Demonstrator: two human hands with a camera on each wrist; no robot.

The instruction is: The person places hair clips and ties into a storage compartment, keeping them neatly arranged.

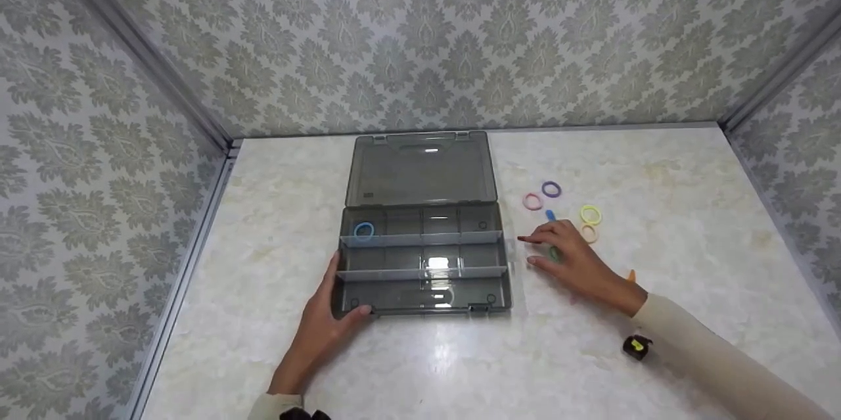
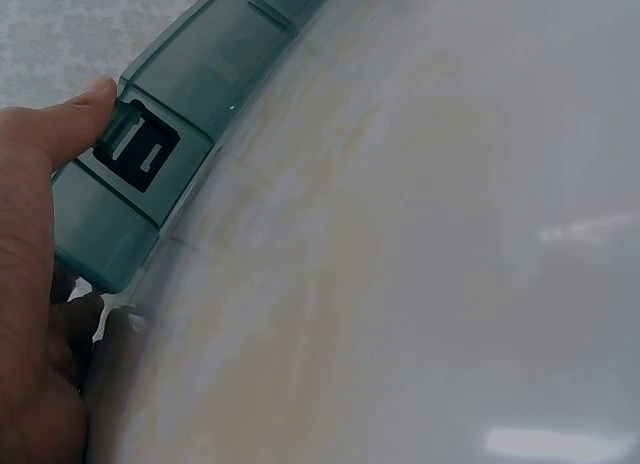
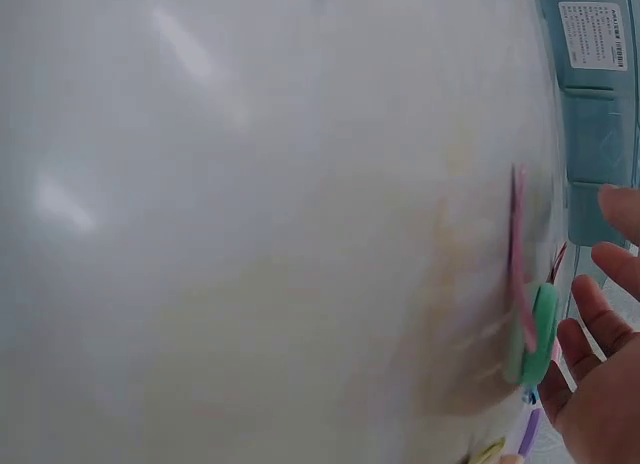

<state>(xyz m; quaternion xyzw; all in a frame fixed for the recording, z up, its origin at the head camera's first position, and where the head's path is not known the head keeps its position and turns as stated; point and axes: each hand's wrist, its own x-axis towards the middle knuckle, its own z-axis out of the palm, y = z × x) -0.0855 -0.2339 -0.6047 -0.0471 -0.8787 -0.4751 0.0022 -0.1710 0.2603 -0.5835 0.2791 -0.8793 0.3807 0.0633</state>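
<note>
A grey see-through compartment box (image 1: 394,294) lies on the table with its lid (image 1: 420,173) folded back. My left hand (image 1: 322,323) grips its front left corner, thumb on the front edge near the black latch (image 2: 138,146). One blue hair tie (image 1: 364,231) sits in the back row, at the left. My right hand (image 1: 578,269) hovers right of the box, fingers spread and loosely bent, holding nothing. Below it are a green hair clip (image 3: 540,334) and a long pink clip (image 3: 519,254). A slim red piece (image 3: 558,262) lies by the fingertips.
Beyond the right hand lie a purple hair tie (image 1: 551,189), a pink one (image 1: 533,201), a yellow one (image 1: 590,214) and a peach one (image 1: 589,233). A blue clip (image 1: 550,215) is among them. An orange clip (image 1: 632,275) shows behind the wrist. Patterned walls (image 1: 427,39) border the table.
</note>
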